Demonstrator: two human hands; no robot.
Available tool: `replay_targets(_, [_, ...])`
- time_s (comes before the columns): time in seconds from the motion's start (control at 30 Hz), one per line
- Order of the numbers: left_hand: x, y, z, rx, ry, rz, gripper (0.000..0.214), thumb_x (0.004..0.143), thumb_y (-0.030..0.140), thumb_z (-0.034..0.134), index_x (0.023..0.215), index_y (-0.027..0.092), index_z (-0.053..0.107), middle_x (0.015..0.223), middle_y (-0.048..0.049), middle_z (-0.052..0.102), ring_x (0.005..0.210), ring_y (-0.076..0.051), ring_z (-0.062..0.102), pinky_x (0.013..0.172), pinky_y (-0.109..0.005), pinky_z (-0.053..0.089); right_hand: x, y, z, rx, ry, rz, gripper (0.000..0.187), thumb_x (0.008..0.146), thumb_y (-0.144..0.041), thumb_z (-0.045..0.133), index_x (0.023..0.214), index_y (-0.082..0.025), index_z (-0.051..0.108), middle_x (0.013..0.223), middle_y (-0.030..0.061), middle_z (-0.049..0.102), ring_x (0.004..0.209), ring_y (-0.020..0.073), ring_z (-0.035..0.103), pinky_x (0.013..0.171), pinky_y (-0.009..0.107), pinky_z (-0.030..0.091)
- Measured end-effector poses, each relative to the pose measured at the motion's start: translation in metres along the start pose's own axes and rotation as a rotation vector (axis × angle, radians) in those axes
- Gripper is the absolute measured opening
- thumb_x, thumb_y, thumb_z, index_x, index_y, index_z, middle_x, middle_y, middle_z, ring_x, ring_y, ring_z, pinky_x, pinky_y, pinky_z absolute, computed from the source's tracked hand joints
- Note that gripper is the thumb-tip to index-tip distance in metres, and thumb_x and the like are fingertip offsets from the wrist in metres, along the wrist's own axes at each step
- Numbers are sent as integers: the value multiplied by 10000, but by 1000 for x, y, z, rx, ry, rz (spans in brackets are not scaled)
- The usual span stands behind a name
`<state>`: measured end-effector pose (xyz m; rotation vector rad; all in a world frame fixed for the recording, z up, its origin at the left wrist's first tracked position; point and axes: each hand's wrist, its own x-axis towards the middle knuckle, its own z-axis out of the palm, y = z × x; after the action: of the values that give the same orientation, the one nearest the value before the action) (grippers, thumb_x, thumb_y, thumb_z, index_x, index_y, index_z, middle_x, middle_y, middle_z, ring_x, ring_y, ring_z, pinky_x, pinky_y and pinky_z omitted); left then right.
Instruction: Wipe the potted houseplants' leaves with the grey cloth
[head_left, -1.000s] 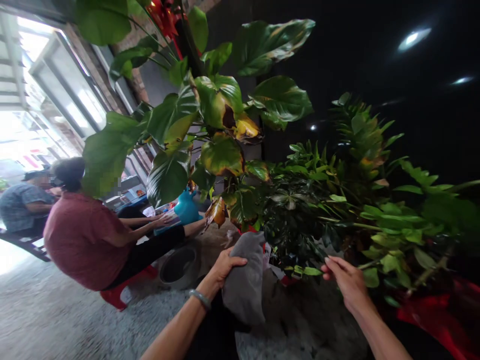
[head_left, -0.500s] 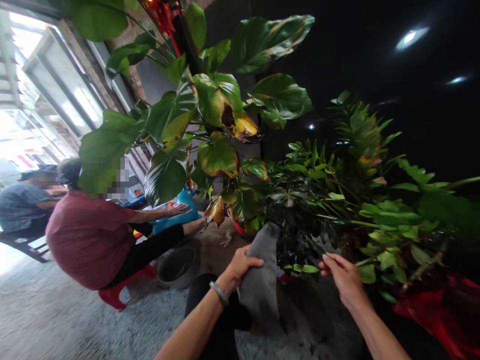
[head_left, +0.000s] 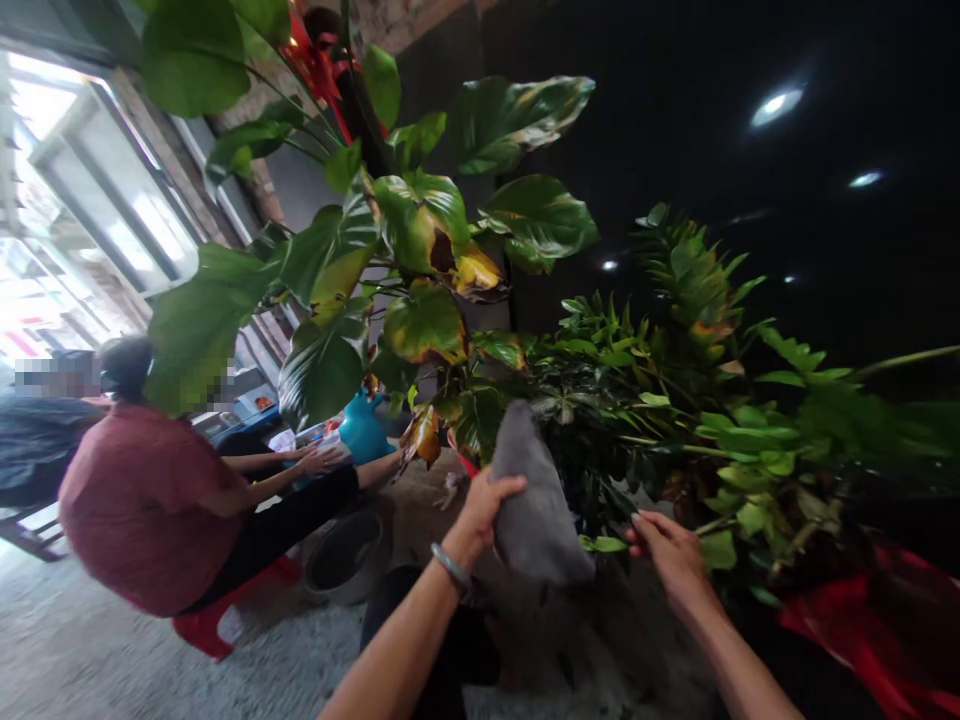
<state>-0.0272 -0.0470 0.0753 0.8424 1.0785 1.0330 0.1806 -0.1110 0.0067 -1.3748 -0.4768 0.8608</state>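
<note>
A grey cloth (head_left: 536,510) hangs from my left hand (head_left: 480,510), whose fingers are closed round its edge; a bracelet circles that wrist. My right hand (head_left: 670,558) pinches a dark green leaf (head_left: 619,503) on the low plant (head_left: 574,400) in front of me. A lighter green leaf (head_left: 602,544) sticks out between the two hands. Above them rises a tall plant with broad leaves (head_left: 424,320), some yellowed and brown at the edges.
At left a person in a red shirt (head_left: 142,505) sits on a red stool (head_left: 214,610), another person (head_left: 41,440) beyond. A grey bucket (head_left: 345,555) and a blue watering can (head_left: 364,428) stand nearby. More foliage (head_left: 757,430) and red wrapping (head_left: 855,635) are at right.
The cloth in my left hand has swung up, its lower end moving right. My right hand keeps its pinch on the leaf. The seated person's hands have come together.
</note>
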Motion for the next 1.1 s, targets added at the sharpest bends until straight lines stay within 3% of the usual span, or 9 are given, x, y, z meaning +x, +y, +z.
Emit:
replay_targets(0.13, [-35, -54, -20, 13, -210, -206, 362, 409, 136, 747, 768, 131, 708, 626, -48, 710, 562, -209, 630, 548, -310, 495, -1, 0, -5, 0, -5, -2, 295, 416, -456, 711, 554, -197, 673, 403, 11, 608, 337, 171, 523, 385, 293, 404])
replay_targets(0.23, [-41, -31, -27, -55, -268, -164, 419, 405, 138, 753, 821, 128, 715, 689, -59, 722, 611, -220, 647, 600, -321, 505, -2, 0, -7, -4, -30, -3, 306, 420, -461, 718, 554, -190, 675, 423, 20, 615, 350, 168, 528, 390, 290, 401])
replay_targets(0.4, [-13, 40, 6, -159, -50, 173, 462, 382, 175, 781, 832, 182, 676, 734, -8, 706, 655, -193, 629, 633, -304, 505, -2, 0, 0, 20, -28, -1, 319, 419, -477, 693, 561, -192, 665, 410, 10, 594, 353, 155, 517, 390, 281, 397])
replay_targets(0.5, [-1, 30, 22, -49, -86, 182, 415, 387, 191, 781, 787, 169, 675, 698, -10, 692, 629, -184, 604, 614, -296, 484, -1, 1, 2, 35, -19, -5, 313, 413, -479, 689, 553, -201, 656, 398, 0, 582, 347, 160, 515, 388, 290, 403])
replay_targets(0.63, [-10, -7, 16, 251, -305, -23, 378, 356, 134, 779, 729, 138, 713, 598, 4, 645, 556, -164, 546, 546, -267, 425, 0, 3, -1, 43, -18, -6, 257, 425, -451, 687, 503, -210, 641, 388, -8, 567, 338, 154, 500, 381, 288, 395])
replay_targets(0.73, [-19, 5, 17, 277, -434, -21, 359, 347, 111, 784, 700, 135, 726, 582, 29, 621, 546, -135, 516, 531, -232, 393, 0, 3, -4, 66, -22, 7, 248, 434, -436, 683, 415, -216, 571, 368, -9, 538, 338, 136, 479, 374, 272, 380])
replay_targets(0.93, [7, 65, 78, -79, -266, 350, 406, 399, 180, 784, 797, 167, 702, 734, 5, 690, 656, -162, 579, 646, -267, 465, 0, 0, -1, 99, 5, 52, 282, 392, -445, 714, 511, -198, 650, 407, 10, 593, 372, 142, 512, 384, 273, 429])
replay_targets(1.03, [23, 47, 93, -30, -208, 285, 368, 413, 194, 775, 771, 175, 692, 711, -6, 694, 650, -178, 585, 657, -301, 474, 1, 1, -2, 95, -4, 55, 267, 396, -437, 724, 481, -206, 620, 419, 11, 594, 387, 145, 519, 394, 275, 435])
replay_targets(1.1, [25, 26, 86, 202, -289, 129, 310, 394, 151, 757, 696, 183, 695, 618, 11, 668, 589, -177, 558, 598, -303, 457, 2, 3, -3, 86, -15, 58, 238, 412, -420, 710, 477, -213, 613, 422, 9, 591, 384, 150, 514, 396, 283, 425])
